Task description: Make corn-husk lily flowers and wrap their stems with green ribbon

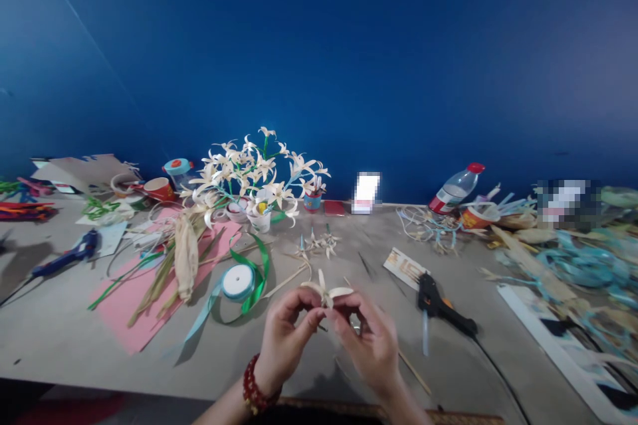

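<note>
Between my two hands, above the front of the table, is a cream-white handmade flower (325, 292) with curved, pointed petals. My left hand (292, 329), with a red bead bracelet at the wrist, pinches its base from the left. From the right, the thumb and fingers of my right hand (367, 335) close on the same flower. The fingertips hide its lower part. Just beyond, several small white flower pieces (323, 244) lie on the table. A ribbon spool (238, 281) with loose blue and green ribbon rests left of my left hand.
A bunch of white flowers (249, 176) stands at the back. Right are a black glue gun (441, 305), a bottle (456, 191) and a power strip (553, 352). Left lie a blue glue gun (64, 255), pink paper (119, 305) and dried husks (186, 259).
</note>
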### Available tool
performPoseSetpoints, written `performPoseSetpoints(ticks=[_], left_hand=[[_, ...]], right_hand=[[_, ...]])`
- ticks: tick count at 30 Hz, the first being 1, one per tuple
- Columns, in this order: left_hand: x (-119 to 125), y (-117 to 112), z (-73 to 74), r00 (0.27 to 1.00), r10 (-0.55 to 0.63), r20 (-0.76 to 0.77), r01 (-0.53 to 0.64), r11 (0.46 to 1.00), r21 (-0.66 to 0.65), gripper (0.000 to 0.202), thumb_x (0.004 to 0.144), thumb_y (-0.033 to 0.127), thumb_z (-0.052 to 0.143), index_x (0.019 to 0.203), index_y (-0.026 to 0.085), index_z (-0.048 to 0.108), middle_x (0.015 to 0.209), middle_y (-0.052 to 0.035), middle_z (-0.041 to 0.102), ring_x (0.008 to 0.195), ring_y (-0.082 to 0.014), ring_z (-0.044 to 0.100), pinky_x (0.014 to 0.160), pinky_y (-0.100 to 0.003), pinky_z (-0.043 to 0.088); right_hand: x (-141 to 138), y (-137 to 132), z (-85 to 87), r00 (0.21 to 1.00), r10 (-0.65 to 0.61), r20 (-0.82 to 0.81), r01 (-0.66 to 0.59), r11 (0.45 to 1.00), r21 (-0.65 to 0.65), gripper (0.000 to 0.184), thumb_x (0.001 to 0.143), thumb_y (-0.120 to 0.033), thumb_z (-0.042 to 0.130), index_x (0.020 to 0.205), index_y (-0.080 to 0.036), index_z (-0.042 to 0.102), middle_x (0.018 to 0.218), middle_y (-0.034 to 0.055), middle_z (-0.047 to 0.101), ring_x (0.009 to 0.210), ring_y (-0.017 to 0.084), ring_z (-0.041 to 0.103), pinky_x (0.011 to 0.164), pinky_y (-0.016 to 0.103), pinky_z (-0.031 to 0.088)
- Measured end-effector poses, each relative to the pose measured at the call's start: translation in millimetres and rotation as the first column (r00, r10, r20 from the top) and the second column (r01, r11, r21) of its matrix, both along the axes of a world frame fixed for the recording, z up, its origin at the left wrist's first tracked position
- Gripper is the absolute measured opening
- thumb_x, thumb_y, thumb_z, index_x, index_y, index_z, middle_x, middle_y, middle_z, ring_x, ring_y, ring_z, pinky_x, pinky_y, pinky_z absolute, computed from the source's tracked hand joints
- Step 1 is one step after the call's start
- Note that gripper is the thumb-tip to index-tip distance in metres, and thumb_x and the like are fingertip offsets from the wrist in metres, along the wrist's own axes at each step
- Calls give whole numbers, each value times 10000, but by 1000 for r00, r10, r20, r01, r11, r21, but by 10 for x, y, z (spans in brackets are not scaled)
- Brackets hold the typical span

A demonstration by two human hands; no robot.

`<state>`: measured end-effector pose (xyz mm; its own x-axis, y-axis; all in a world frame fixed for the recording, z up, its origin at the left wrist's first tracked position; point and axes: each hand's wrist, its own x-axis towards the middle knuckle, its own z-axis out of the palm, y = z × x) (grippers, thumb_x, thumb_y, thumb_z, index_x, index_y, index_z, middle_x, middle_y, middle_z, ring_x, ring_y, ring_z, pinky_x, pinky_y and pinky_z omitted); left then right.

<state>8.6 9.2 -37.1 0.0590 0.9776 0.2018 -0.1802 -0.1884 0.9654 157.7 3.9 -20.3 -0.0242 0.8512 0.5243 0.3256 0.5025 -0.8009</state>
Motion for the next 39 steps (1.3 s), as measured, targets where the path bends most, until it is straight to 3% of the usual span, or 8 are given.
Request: performPoseSetpoints(ticks=[5, 11, 18, 23, 27, 32, 35, 39], left_hand=[[7, 7, 12, 995, 23, 96, -13, 994, -107, 178, 814, 312, 739, 760, 160, 665, 698, -12, 648, 544, -95, 515, 521, -205, 459], [-24, 10, -53, 991, 15, 134, 0, 994, -108, 176, 843, 315, 712, 773, 155, 693, 673, -14, 649, 541, -89, 506, 542, -211, 446], [-156, 39, -239, 973, 145, 178, -117, 980, -159, 148, 837, 309, 722, 823, 165, 691, 748, -34, 689, 590, -105, 536, 560, -217, 457], [-215, 45, -288, 962, 207, 177, -176, 968, -177, 150, 818, 309, 740, 825, 168, 690, 751, -24, 672, 611, -109, 546, 560, -213, 463], [-213, 37, -297, 967, 210, 142, -183, 966, -185, 156, 802, 305, 755, 836, 166, 694, 738, -16, 668, 606, -113, 554, 563, -216, 472], [-179, 17, -296, 981, 154, 119, -130, 973, -189, 151, 812, 307, 746, 834, 167, 696, 740, -18, 672, 601, -114, 548, 573, -222, 477], [-161, -2, -292, 984, 138, 115, -116, 977, -181, 138, 835, 305, 726, 845, 170, 700, 752, -22, 675, 613, -117, 548, 568, -218, 471], [-156, -6, -299, 985, 141, 95, -124, 979, -163, 129, 855, 297, 707, 840, 169, 701, 758, -23, 669, 613, -115, 535, 574, -220, 466]], right_hand=[[30, -18, -48, 1000, -10, -14, 10, 1000, 1, 54, 896, -184, 606, 897, -217, 649, 795, 12, 664, 683, 147, 624, 621, 230, 510], [86, -26, -136, 999, -22, 28, 23, 999, -23, 76, 919, -195, 577, 885, -214, 642, 792, 18, 669, 697, 149, 637, 642, 223, 515], [481, 94, -359, 970, -136, 204, 169, 973, -157, 181, 942, -343, 569, 885, -203, 669, 725, 15, 691, 599, 154, 649, 573, 217, 511], [736, 75, -548, 923, -77, 376, 162, 966, -200, 249, 979, -372, 495, 966, -209, 683, 860, 44, 747, 742, 197, 708, 610, 245, 539], [1142, 55, -705, 833, -159, 530, 275, 950, -146, 266, 983, -336, 442, 1028, -206, 669, 960, 76, 748, 860, 226, 706, 724, 308, 561], [2007, 140, -839, 625, -338, 704, 544, 835, -81, 325, 865, -257, 464, 1126, -169, 636, 1117, 167, 681, 971, 312, 657, 899, 483, 495], [2410, 186, -908, 614, -302, 729, 554, 823, -126, 353, 837, -303, 484, 1137, -181, 626, 1139, 163, 671, 983, 315, 660, 911, 479, 488], [2641, 182, -996, 652, -182, 736, 475, 855, -208, 419, 747, -390, 580, 1115, -200, 640, 1134, 135, 691, 1034, 326, 655, 922, 452, 494]])
